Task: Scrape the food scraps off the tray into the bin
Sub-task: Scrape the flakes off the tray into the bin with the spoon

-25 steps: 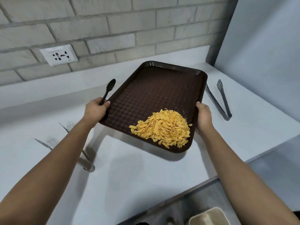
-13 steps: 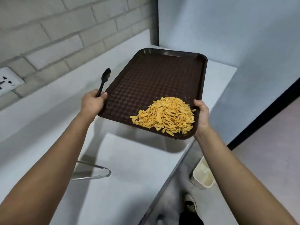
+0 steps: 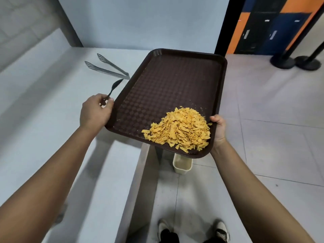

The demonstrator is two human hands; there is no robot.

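Head view: dark brown plastic tray (image 3: 175, 88), centre frame, gripped by right hand (image 3: 218, 129) and left hand (image 3: 95, 112), which also pinches a black spoon (image 3: 113, 88); orange scraps (image 3: 178, 128) unscraped above cream bin (image 3: 182, 166).

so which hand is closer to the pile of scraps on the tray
Right. The right hand grips the tray edge right beside the yellow scraps, thumb almost touching them. The left hand holds the opposite edge with a black spoon, across bare tray.
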